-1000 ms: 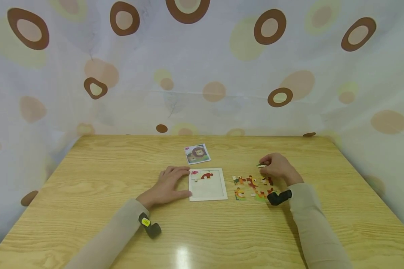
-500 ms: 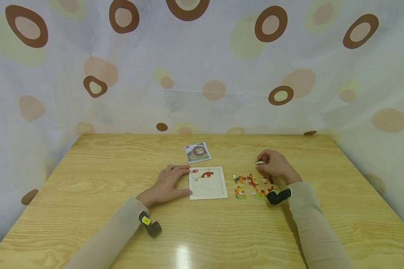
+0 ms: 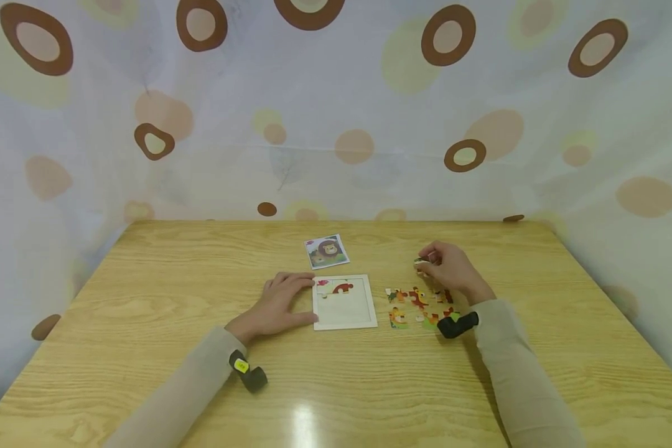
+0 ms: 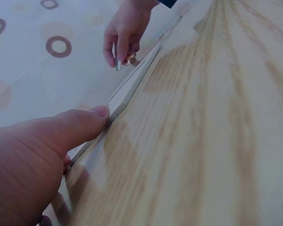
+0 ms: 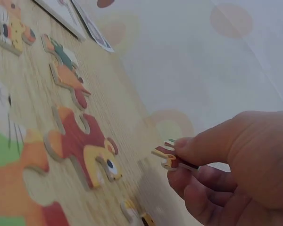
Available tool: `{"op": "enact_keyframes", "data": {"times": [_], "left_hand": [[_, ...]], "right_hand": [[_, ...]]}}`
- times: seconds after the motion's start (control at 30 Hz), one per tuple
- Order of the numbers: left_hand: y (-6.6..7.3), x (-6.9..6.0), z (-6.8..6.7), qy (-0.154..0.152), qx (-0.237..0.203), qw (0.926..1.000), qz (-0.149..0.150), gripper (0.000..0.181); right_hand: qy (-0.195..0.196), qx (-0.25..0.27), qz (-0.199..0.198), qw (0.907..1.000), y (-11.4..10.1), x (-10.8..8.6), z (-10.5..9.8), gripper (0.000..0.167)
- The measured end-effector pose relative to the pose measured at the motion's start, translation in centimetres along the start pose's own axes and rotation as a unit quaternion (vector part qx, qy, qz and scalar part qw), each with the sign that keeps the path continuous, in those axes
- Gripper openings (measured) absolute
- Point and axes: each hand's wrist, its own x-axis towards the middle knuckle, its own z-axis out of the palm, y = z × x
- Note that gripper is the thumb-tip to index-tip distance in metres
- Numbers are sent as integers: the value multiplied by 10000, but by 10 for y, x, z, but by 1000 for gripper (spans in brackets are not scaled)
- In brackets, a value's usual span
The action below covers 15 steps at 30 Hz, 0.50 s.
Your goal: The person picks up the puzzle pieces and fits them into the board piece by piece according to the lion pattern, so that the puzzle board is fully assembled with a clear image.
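My left hand (image 3: 277, 308) rests at the left side of a white square puzzle tray (image 3: 345, 314), its thumb and fingers spread along that edge. In the left wrist view the thumb (image 4: 85, 125) touches the tray's edge. Joined puzzle pieces (image 3: 343, 289) with a pink and a dark red patch lie along the tray's far side. Thumb and fingers of my right hand (image 3: 452, 270) pinch a puzzle piece (image 5: 166, 154) above the table, beyond the loose pieces. Below that hand lie several loose puzzle pieces (image 3: 397, 318), right of the tray; the wrist camera partly hides some.
A picture card (image 3: 327, 251) with a lion lies just behind the tray. The wooden table (image 3: 336, 373) runs back to a patterned cloth (image 3: 313, 112) hanging behind and at the sides. In the right wrist view, a red and yellow piece (image 5: 87, 146) lies near the right hand.
My right hand has moved slightly left and away from me with the pinched puzzle piece, which has turned a little. My left hand stays at the tray. The head view has tilted slightly.
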Motion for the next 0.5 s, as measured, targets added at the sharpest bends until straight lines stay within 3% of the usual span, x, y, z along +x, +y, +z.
{"op": "enact_keyframes", "data": {"times": [0.5], "left_hand": [[-1, -1, 1, 86, 19, 9999, 86, 68]], "right_hand": [[128, 124, -632, 9978, -24, 2, 18, 19]]}}
